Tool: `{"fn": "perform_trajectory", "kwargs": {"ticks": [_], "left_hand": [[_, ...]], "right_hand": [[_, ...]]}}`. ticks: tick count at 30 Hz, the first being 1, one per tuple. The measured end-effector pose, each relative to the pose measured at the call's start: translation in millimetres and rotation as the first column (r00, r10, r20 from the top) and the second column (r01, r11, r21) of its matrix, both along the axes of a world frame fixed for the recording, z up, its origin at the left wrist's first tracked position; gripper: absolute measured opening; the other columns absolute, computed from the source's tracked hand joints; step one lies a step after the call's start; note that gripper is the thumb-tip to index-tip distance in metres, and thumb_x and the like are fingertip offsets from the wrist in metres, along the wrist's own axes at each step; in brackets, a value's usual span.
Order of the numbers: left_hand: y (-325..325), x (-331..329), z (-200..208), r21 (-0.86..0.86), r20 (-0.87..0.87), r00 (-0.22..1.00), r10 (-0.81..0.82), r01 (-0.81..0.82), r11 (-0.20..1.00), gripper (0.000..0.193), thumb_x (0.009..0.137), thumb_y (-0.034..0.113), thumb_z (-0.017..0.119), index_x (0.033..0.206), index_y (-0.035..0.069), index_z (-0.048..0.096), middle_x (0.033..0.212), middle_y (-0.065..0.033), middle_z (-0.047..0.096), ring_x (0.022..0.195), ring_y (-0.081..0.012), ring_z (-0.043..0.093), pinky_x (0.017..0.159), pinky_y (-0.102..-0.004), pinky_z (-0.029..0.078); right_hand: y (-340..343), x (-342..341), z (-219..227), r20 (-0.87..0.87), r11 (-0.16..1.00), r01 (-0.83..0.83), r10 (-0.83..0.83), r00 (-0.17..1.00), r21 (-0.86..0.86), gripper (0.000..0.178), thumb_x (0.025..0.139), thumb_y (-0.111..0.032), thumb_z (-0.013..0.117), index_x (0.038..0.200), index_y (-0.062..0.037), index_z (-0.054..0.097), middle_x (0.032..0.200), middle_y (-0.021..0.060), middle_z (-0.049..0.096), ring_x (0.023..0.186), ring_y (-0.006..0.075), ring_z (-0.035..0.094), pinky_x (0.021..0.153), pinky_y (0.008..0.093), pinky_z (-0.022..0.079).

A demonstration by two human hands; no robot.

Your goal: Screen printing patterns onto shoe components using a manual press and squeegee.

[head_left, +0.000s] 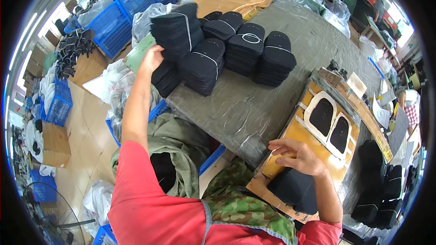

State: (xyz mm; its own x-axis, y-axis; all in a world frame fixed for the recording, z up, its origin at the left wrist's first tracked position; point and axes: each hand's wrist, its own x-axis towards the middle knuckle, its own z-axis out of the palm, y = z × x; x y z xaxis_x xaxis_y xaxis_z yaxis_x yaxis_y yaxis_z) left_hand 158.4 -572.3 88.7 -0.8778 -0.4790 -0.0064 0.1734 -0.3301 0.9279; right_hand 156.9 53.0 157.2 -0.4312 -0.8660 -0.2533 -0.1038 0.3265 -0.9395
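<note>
At the far left corner of the table, my left hand (153, 58) has its fingers curled against the lower edge of a tall, tilted bundle of black cut pads (177, 29). A pale band runs around that bundle. Beside it stand more banded stacks of rounded black pads (203, 66), several in a group. My right hand (299, 155) hovers with fingers apart and nothing visible in them. Below it lie loose black pads (294, 189) on a yellow wooden board (284, 131). Two white-rimmed frames (320, 115) on the board surround black pieces.
The grey covered table (236, 109) stretches away from me. A curved wooden strip (372, 127) borders the board's right side. More banded black stacks (386, 190) sit at the right. Olive cloth (175, 138) hangs by the near table edge; blue crates (111, 27) stand far left.
</note>
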Motion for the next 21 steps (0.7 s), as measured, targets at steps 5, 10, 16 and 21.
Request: {"fn": "perform_trajectory", "kwargs": {"ticks": [5, 10, 16, 21], "left_hand": [[39, -36, 6, -0.153, -0.121, 0.992, -0.025, 0.006, 0.988, 0.063, 0.072, -0.001, 0.049, 0.136, -0.001, 0.048, 0.132, -0.0127, 0.055, 0.12, -0.0248, 0.051, 0.104, -0.0374, 0.036], [24, -32, 1, -0.482, 0.002, 0.984, 0.18, -0.157, 0.862, 0.074, 0.067, -0.006, 0.044, 0.141, -0.003, 0.043, 0.135, -0.0142, 0.054, 0.123, -0.0236, 0.049, 0.104, -0.0317, 0.035], [45, -28, 4, -0.348, -0.012, 0.994, 0.108, -0.106, 0.931, 0.064, 0.067, -0.014, 0.047, 0.13, -0.002, 0.048, 0.122, -0.0111, 0.058, 0.108, -0.0211, 0.056, 0.096, -0.033, 0.043], [44, 8, 13, -0.391, -0.075, 0.961, 0.266, -0.273, 0.879, 0.067, 0.078, -0.009, 0.049, 0.143, -0.006, 0.033, 0.143, -0.0212, 0.045, 0.126, -0.029, 0.051, 0.1, -0.0328, 0.043]], "right_hand": [[18, 0, -4, -0.006, 0.998, 0.062, -0.062, 0.998, 0.024, 0.048, 0.086, -0.008, 0.07, 0.131, 0.0001, 0.055, 0.119, 0.013, 0.066, 0.106, 0.0205, 0.065, 0.094, 0.0324, 0.05], [36, 7, -10, 0.069, 0.995, 0.096, -0.095, 0.993, -0.008, 0.047, 0.087, -0.007, 0.069, 0.13, 0.0013, 0.055, 0.118, 0.013, 0.066, 0.106, 0.0201, 0.065, 0.094, 0.0325, 0.05], [63, 20, -14, 0.078, 0.98, 0.2, -0.198, 0.977, -0.016, 0.047, 0.087, -0.007, 0.07, 0.13, 0.0018, 0.055, 0.117, 0.0128, 0.065, 0.106, 0.0194, 0.064, 0.094, 0.0321, 0.049], [104, 36, -1, 0.148, 0.923, 0.385, -0.377, 0.914, -0.024, 0.048, 0.085, -0.005, 0.069, 0.13, 0.0012, 0.055, 0.117, 0.0114, 0.065, 0.107, 0.0191, 0.062, 0.095, 0.0326, 0.049]]}}
